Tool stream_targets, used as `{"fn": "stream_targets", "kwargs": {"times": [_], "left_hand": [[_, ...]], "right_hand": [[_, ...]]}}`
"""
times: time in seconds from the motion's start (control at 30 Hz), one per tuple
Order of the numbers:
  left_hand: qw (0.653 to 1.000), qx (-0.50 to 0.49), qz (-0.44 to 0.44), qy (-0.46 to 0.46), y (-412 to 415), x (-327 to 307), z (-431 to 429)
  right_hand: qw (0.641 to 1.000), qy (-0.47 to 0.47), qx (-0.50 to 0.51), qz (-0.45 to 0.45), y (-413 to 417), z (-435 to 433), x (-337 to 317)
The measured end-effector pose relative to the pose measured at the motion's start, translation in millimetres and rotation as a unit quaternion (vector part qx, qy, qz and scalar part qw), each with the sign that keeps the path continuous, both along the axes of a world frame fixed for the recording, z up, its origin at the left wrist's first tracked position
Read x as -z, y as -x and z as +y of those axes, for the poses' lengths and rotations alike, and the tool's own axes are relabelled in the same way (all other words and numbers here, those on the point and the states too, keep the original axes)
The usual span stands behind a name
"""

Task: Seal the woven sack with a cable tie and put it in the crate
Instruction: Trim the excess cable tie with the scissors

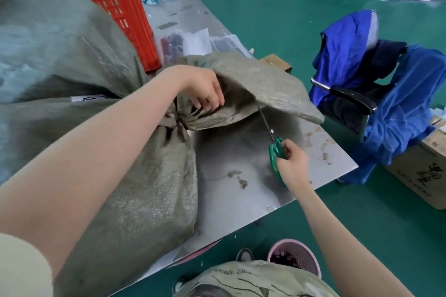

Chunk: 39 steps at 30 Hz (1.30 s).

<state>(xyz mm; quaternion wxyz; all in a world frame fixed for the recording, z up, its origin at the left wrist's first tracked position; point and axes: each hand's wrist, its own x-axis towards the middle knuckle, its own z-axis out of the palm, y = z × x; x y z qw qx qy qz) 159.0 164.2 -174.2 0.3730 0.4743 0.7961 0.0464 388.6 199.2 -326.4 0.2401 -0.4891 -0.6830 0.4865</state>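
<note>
A grey-green woven sack [135,190] lies full on the metal table [253,181], its neck bunched tight at a dark tie [177,122]. The loose top flap [272,87] spreads out to the right. My left hand [205,90] rests on the flap just past the neck, fingers curled on the fabric. My right hand [293,164] grips green-handled scissors [275,147], whose blades point up under the flap. The red plastic crate [108,0] stands at the table's far left, behind the sack.
Clear bags of small items [183,43] lie on the far part of the table. A chair draped in blue cloth [386,94] stands to the right, beside a cardboard box [422,169]. A pink basket [294,258] sits on the green floor near my feet.
</note>
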Motion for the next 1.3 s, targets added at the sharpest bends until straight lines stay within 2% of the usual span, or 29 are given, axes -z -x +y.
{"fn": "stream_targets", "kwargs": {"times": [0.1,0.2,0.3,0.4,0.47,0.53,0.6,0.7,0.77,0.83,0.9,1.0,1.17,1.3], "left_hand": [[0.990,-0.058,0.012,-0.129,5.2,0.5,-0.1],[0.954,-0.122,0.002,-0.274,-0.6,9.7,4.8],[0.934,-0.142,0.005,-0.327,-6.3,16.8,5.7],[0.948,-0.111,0.035,-0.295,-8.7,14.0,2.7],[0.965,-0.091,0.021,-0.246,-4.7,5.1,-1.4],[0.984,-0.046,0.016,-0.169,1.8,-9.3,-10.4],[0.997,0.007,0.055,-0.057,9.4,-20.8,-21.3],[0.977,0.042,0.176,0.114,20.5,-22.4,-38.3],[0.962,0.038,0.200,0.182,28.3,-18.8,-47.2],[0.966,0.020,0.181,0.182,35.5,-20.1,-52.9],[0.976,0.000,0.175,0.133,42.5,-25.0,-55.5],[0.975,0.023,0.215,0.060,46.9,-34.1,-59.4],[0.924,0.115,0.365,-0.025,40.5,-30.1,-59.6],[0.904,0.148,0.398,-0.044,41.4,-25.2,-55.2]], "right_hand": [[0.999,0.010,-0.017,-0.043,1.4,-11.3,6.3],[0.999,0.014,-0.016,-0.048,4.9,-19.1,2.6],[0.999,0.007,-0.014,-0.038,9.5,-21.6,-9.3],[1.000,-0.004,-0.001,-0.012,16.9,-23.0,-20.7],[1.000,-0.014,-0.001,0.014,24.2,-24.4,-26.5],[0.999,-0.019,-0.018,0.045,33.5,-28.1,-30.7],[0.997,-0.021,-0.033,0.073,43.6,-31.7,-30.9],[0.993,-0.014,-0.051,0.103,58.6,-38.8,-28.5],[0.994,-0.014,-0.057,0.097,65.4,-41.4,-28.2],[0.996,-0.032,-0.071,0.053,67.3,-40.5,-29.8],[0.993,-0.067,-0.095,-0.017,66.6,-38.1,-35.0],[0.980,-0.123,-0.130,-0.091,68.6,-35.4,-45.8],[0.942,-0.228,-0.178,-0.172,79.5,-31.7,-65.2],[0.917,-0.284,-0.196,-0.199,88.9,-25.6,-74.1]]}}
